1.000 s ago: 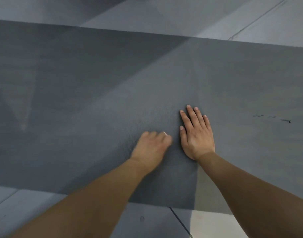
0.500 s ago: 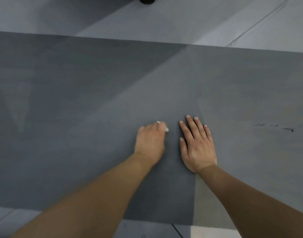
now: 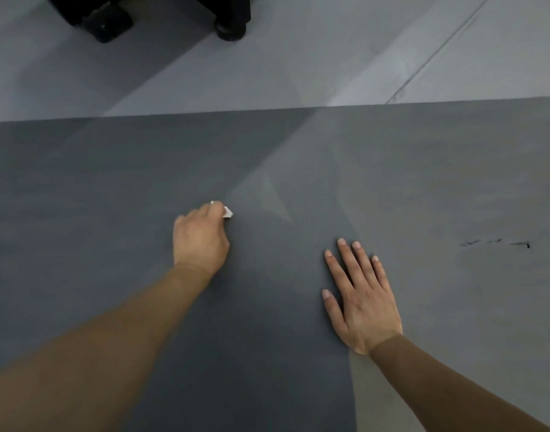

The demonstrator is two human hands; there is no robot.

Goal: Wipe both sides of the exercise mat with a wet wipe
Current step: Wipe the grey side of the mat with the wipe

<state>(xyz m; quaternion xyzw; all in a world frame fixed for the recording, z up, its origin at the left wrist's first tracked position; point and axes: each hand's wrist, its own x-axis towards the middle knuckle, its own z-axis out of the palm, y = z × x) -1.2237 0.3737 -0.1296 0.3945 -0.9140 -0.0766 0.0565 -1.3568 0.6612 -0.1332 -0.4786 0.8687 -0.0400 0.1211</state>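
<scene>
On the floor, the grey exercise mat [image 3: 111, 188] lies spread flat and fills most of the view, with its far edge running straight across below the pale floor [image 3: 298, 73]. The left hand [image 3: 200, 238] is curled down on the mat near the middle and is closed around a wet wipe [image 3: 227, 212], of which only a small white corner shows past the knuckles. The right hand [image 3: 359, 296] lies flat on the mat to the right, fingers straight and a little spread, holding nothing; it seems to pin the mat in place. Several things could go wrong from this position. The wipe is bunched up very small inside the hand, so each stroke probably covers only a narrow band, and strips of the surface may be missed between passes. If the right hand lifts while the left pushes hard, the mat could slide or wrinkle on the smooth floor. The black marks [image 3: 495, 243] at the right, well apart from both hands, may need firmer rubbing and are easy to pass over. A black object with wheels [image 3: 230, 26] stands beyond the far edge, and a long stroke could reach toward it. Only one side faces up, so the underside is not yet visible, and whether it is wiped cannot be told.
</scene>
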